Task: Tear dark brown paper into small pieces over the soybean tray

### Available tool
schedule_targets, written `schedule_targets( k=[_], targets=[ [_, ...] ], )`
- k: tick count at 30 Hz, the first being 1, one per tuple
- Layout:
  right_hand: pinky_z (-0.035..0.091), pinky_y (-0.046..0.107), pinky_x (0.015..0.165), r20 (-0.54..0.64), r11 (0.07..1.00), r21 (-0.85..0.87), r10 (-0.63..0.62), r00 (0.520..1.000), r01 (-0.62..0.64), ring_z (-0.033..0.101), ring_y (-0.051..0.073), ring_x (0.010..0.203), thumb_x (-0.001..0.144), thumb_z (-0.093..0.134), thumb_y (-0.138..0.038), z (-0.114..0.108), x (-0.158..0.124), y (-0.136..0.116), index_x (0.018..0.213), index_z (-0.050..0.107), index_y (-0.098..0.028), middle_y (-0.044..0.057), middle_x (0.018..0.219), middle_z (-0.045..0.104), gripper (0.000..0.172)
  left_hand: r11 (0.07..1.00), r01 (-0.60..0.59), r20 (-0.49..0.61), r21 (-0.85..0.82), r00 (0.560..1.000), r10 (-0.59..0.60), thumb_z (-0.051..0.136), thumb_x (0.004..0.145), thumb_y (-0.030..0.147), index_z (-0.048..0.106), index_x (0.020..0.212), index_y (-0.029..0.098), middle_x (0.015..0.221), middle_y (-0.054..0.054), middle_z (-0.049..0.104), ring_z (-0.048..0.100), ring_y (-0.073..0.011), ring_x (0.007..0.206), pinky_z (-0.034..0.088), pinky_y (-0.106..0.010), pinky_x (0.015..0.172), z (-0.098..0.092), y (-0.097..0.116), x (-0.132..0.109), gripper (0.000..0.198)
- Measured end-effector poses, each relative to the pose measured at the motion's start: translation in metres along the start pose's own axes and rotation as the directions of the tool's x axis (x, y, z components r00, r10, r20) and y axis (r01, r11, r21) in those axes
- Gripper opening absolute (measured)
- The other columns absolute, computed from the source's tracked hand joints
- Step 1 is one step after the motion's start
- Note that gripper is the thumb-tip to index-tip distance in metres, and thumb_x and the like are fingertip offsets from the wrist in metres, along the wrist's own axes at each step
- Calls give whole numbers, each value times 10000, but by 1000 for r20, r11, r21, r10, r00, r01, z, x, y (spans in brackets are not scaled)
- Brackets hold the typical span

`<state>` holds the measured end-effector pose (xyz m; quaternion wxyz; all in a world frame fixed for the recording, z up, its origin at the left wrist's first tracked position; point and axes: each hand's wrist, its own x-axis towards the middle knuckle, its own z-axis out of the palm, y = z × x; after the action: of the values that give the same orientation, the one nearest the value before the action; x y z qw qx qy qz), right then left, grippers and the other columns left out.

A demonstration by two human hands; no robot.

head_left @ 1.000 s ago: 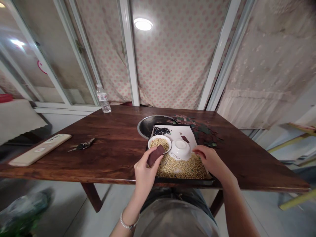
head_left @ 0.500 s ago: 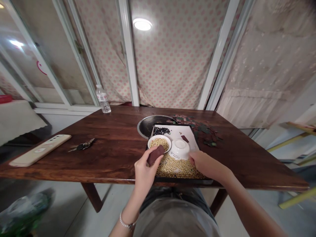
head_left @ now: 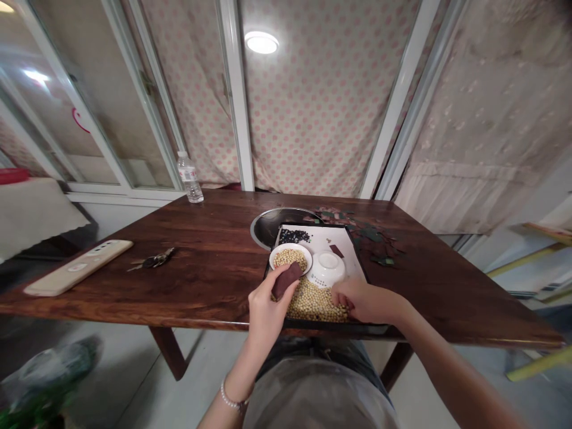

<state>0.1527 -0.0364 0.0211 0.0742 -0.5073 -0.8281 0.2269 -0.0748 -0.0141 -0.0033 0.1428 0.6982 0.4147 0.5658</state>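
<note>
My left hand (head_left: 267, 308) is closed around a dark brown block (head_left: 286, 280), fingers and thumb wrapped on it, and I cannot tell what the block is made of. It sits just over the near left part of a black-rimmed tray (head_left: 333, 324) lined with white paper (head_left: 344, 243). My right hand (head_left: 360, 301) reaches in from the right, fingers bent and partly open, with the fingertips (head_left: 336, 295) at the edge of a heap of soybeans (head_left: 314, 301) on the near side of the tray; I cannot tell whether they have hold of any beans. Just past the block, a white bowl (head_left: 290, 258) holds more soybeans, and beside it an upturned white bowl (head_left: 328, 267) sits against the heap. Black beans (head_left: 294, 236) lie at the far left of the tray, with a small brown piece (head_left: 336, 251) at the far right. The tray overlaps a steel basin (head_left: 268, 227) on the wooden bench (head_left: 210, 262), and dark scraps (head_left: 370, 235) are scattered off its far right corner. Farther left on the bench lie keys (head_left: 154, 260), a long beige remote (head_left: 78, 268), and, at the far edge, a plastic water bottle (head_left: 189, 177).
</note>
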Motion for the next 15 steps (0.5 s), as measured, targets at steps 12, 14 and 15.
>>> schedule_targets(
  k=[12, 14, 15],
  targets=[
    [507, 261, 718, -126, 901, 387, -159, 979, 196, 636, 154, 801, 732, 556, -104, 2, 34, -21, 957, 637, -149, 59, 851, 670, 244, 996, -78, 37, 51, 996, 76, 638, 786, 233, 611, 1051, 197, 1005, -45, 699, 674, -179, 865, 534, -273, 804, 0, -1, -1, 268],
    [505, 265, 735, -150, 926, 334, -134, 979, 178, 641, 155, 811, 745, 519, -86, -2, 30, -18, 942, 650, -149, 64, 860, 681, 245, 994, -92, 48, 54, 995, 89, 635, 789, 232, 609, 1051, 195, 1007, -49, 698, 673, -180, 873, 535, -276, 804, 0, -1, -1, 265],
    [502, 264, 737, -157, 941, 295, -125, 980, 167, 643, 154, 805, 742, 500, -69, -5, 29, -16, 923, 657, -144, 67, 858, 685, 251, 994, -99, 50, 56, 994, 96, 632, 791, 232, 608, 1052, 195, 1009, -51, 698, 672, -182, 877, 535, -281, 807, 1, -2, -1, 264]
  ],
)
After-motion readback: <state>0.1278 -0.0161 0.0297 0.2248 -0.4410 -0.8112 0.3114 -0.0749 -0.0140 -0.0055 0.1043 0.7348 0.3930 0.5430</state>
